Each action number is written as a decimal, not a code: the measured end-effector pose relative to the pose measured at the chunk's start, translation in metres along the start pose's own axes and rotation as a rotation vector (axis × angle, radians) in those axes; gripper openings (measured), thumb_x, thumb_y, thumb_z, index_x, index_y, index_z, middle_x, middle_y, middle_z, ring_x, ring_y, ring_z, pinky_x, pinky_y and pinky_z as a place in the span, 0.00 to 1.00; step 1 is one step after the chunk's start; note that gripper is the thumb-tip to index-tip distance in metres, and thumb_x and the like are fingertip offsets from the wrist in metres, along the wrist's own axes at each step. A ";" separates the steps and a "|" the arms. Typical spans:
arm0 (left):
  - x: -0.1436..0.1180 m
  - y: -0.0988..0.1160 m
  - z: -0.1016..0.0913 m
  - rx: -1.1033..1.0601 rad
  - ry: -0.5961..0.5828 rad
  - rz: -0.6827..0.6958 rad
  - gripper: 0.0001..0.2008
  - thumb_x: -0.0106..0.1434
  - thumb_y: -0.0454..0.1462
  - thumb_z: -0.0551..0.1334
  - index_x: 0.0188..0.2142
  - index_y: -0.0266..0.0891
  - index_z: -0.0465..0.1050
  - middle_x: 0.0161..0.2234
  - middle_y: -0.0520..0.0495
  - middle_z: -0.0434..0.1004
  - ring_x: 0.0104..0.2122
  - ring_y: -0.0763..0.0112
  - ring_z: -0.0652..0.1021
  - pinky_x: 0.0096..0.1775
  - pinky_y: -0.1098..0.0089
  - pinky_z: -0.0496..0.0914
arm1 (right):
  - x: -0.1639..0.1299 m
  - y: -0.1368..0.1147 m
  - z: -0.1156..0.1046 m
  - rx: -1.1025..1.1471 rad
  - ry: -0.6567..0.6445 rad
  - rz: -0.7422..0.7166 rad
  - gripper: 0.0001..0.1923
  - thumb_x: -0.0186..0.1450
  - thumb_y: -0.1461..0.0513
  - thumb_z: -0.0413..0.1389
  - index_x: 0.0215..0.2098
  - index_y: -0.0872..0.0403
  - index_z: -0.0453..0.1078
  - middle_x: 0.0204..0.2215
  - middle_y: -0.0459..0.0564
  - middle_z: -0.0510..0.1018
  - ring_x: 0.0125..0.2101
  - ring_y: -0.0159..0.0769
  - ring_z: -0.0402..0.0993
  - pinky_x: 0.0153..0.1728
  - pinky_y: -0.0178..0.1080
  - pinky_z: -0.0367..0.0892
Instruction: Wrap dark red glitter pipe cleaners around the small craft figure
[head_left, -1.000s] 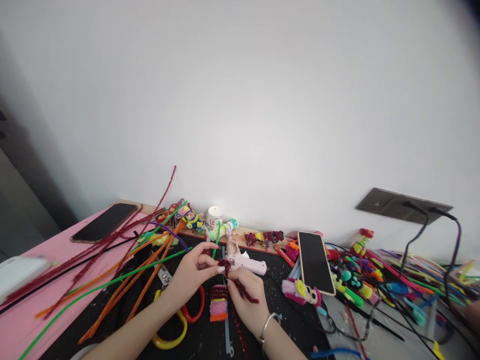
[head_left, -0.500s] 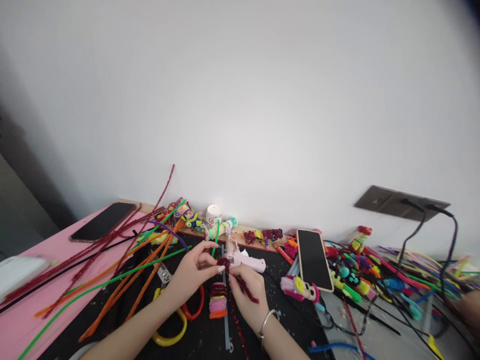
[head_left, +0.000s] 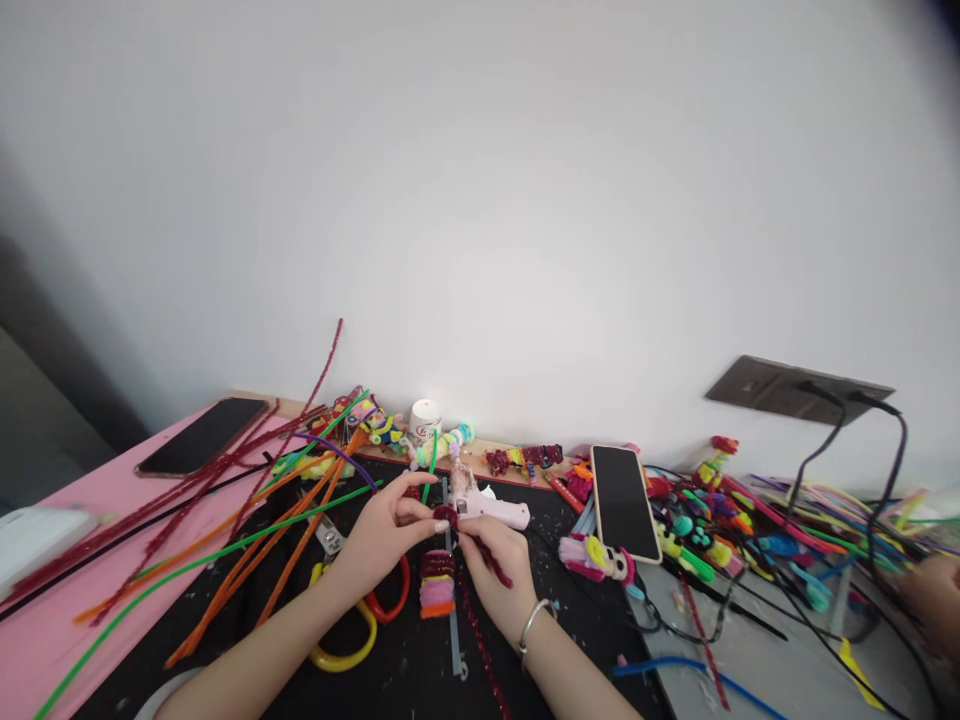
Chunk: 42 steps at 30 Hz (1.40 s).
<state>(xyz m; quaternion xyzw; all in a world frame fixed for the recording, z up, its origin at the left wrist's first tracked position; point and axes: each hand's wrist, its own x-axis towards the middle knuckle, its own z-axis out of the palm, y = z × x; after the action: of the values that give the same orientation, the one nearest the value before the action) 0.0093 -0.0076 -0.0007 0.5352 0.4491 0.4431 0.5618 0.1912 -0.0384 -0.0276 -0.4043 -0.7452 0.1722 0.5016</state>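
My left hand (head_left: pixel 405 525) pinches a dark red fuzzy pipe cleaner (head_left: pixel 448 515), coiled into a small bundle, between thumb and fingers. On the other side of the coil, my right hand (head_left: pixel 499 565) grips the same pipe cleaner, and its loose tail sticks out below the fingers. Just below the hands lies a wound piece (head_left: pixel 437 582) in dark red, pink and orange bands. Behind my right hand rests a pale pink glue gun (head_left: pixel 499 508). A greyish translucent glue stick (head_left: pixel 454 640) runs under the coil.
Scissors with yellow and red handles (head_left: pixel 345 650) lie left, beside orange pipe cleaners (head_left: pixel 296 550). A white phone (head_left: pixel 626 505) and a pipe-cleaner doll (head_left: pixel 598 558) lie right. A paper cup (head_left: pixel 425 420) stands by the wall. Another person's hand (head_left: pixel 930 600) shows far right.
The view has shifted slightly, so the desk items sit a little differently in the picture. Both hands keep hold of the dark red coil, with barely any movement of the fingers.
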 end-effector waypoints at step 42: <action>-0.001 -0.002 0.000 0.004 -0.038 0.020 0.27 0.51 0.37 0.69 0.50 0.37 0.67 0.21 0.59 0.76 0.24 0.71 0.73 0.33 0.70 0.66 | -0.004 0.005 0.006 0.186 0.018 0.216 0.06 0.67 0.64 0.55 0.38 0.52 0.75 0.26 0.45 0.82 0.24 0.35 0.80 0.27 0.33 0.74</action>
<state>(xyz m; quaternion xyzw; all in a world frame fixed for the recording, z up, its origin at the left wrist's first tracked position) 0.0094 -0.0091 -0.0024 0.5491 0.4338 0.4374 0.5648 0.1885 -0.0371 -0.0359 -0.4355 -0.6737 0.2897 0.5221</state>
